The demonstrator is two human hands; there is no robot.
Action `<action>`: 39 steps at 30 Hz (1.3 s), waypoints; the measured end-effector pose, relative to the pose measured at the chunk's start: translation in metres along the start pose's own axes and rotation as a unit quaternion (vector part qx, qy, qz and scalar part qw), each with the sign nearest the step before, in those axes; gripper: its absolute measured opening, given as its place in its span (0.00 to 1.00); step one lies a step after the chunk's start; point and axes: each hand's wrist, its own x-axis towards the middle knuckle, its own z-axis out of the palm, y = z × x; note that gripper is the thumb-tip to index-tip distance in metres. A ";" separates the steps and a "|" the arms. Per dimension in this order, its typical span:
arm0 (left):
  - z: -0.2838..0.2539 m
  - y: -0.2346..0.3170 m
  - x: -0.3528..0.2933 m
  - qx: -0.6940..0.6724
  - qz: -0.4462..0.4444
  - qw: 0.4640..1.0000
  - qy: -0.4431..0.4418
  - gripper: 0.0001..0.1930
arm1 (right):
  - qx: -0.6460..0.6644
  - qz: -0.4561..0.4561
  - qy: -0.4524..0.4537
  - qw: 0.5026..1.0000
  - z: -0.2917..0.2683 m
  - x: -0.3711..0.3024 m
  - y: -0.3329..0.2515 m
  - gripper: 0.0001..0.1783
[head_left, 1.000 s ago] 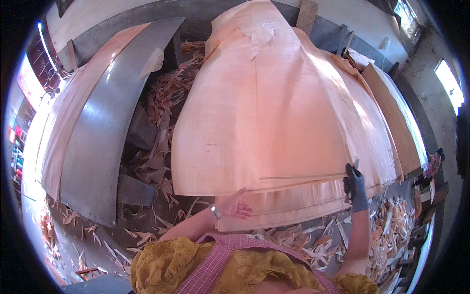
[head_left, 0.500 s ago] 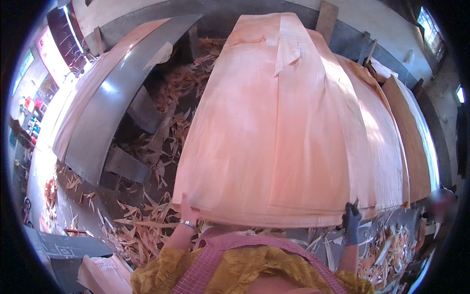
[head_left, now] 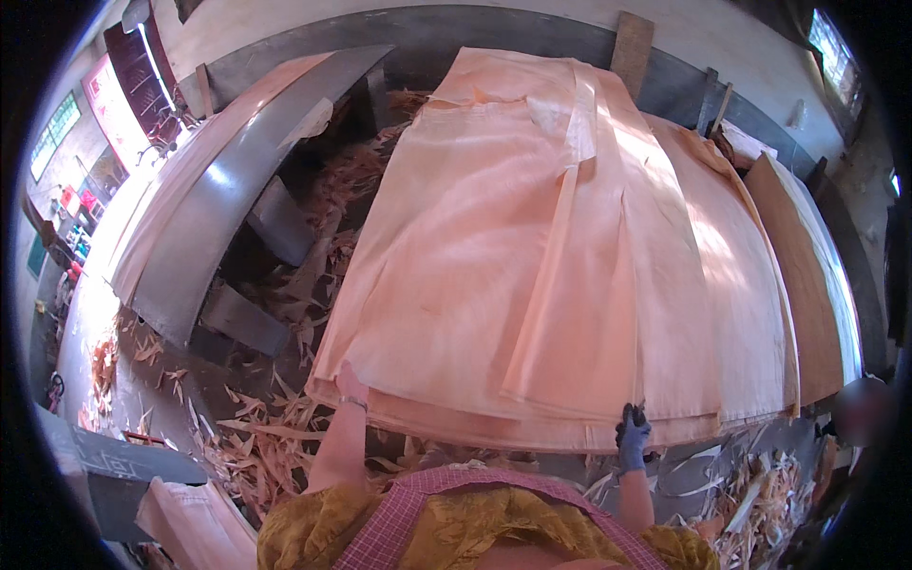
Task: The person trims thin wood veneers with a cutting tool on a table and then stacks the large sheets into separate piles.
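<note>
A large stack of thin pinkish wood veneer sheets (head_left: pixel 446 285) spreads out in front of me. The top layer has rippled, and a narrow raised strip runs down its middle. At the near left corner, my bare left hand (head_left: pixel 351 385) is closed on the edge of a veneer sheet, its fingertips partly hidden. My right hand (head_left: pixel 633 439), in a dark grey-blue glove, has its fingers curled around the near edge, right of the middle. Near the far end, a torn flap (head_left: pixel 578 142) sticks up from the top sheet.
To the left stands a long grey bench (head_left: pixel 204 204) with veneer along its far side. Wood scraps (head_left: pixel 275 432) litter the floor, with more shavings (head_left: pixel 760 494) at the near right. Folded veneer (head_left: pixel 195 522) lies at the lower left. A board (head_left: pixel 632 52) leans at the back wall.
My right hand has moved left along the near edge, and my left hand slightly left. The top veneer has shifted left and buckled, raising folds in the middle and at the far end.
</note>
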 end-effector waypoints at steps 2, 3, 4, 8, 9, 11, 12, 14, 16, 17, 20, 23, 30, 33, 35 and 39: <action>0.019 0.003 0.003 -0.010 0.021 0.999 0.026 0.23 | 0.008 -0.009 0.006 1.000 0.020 0.008 0.003 0.14; 0.028 -0.001 -0.003 0.005 0.003 0.999 0.046 0.22 | -0.005 -0.008 0.015 1.000 0.015 0.006 0.009 0.13; 0.038 -0.009 -0.014 0.018 -0.018 0.998 0.065 0.22 | -0.019 -0.008 0.027 0.999 0.006 0.002 0.016 0.13; 0.010 -0.003 -0.007 0.014 0.024 0.999 0.036 0.20 | -0.069 -0.018 0.049 0.996 0.011 -0.019 0.034 0.14; 0.002 0.003 0.006 0.000 0.038 0.999 0.022 0.19 | -0.073 -0.016 0.042 0.996 0.019 -0.017 0.033 0.14; -0.011 0.005 0.024 -0.027 0.053 0.998 -0.004 0.18 | -0.099 -0.032 0.034 0.994 0.031 -0.007 0.028 0.15; 0.004 -0.011 0.022 -0.009 0.053 0.999 0.010 0.18 | -0.088 -0.052 0.042 0.994 0.026 0.006 0.025 0.15; 0.044 -0.031 0.027 0.030 0.058 0.997 0.041 0.17 | -0.064 -0.089 0.049 0.993 0.021 0.029 0.020 0.15; 0.037 -0.012 0.039 0.066 0.055 0.994 0.066 0.16 | -0.105 -0.095 0.020 0.990 0.035 0.031 0.011 0.15; 0.016 0.009 0.050 0.081 0.074 0.992 0.069 0.16 | -0.116 -0.102 0.004 0.988 0.053 0.032 0.008 0.16; 0.018 -0.025 0.012 0.038 0.032 0.999 0.019 0.15 | -0.190 -0.126 0.057 0.972 0.014 0.024 0.037 0.19; 0.006 -0.021 -0.008 -0.015 0.042 0.998 0.040 0.15 | -0.226 -0.145 0.082 0.960 0.014 0.017 0.044 0.22; 0.038 -0.024 0.008 0.073 0.077 0.982 0.157 0.16 | -0.265 -0.206 0.056 0.940 0.020 0.061 0.034 0.21; 0.041 -0.035 -0.004 0.086 0.035 0.980 0.178 0.15 | -0.297 -0.217 0.083 0.926 0.012 0.061 0.034 0.23; 0.040 -0.040 -0.003 0.029 0.059 0.991 0.115 0.16 | -0.291 -0.169 0.098 0.937 0.008 0.054 0.034 0.25; 0.026 -0.034 0.011 0.060 0.085 0.984 0.146 0.15 | -0.381 -0.230 0.091 0.891 0.027 0.059 0.012 0.29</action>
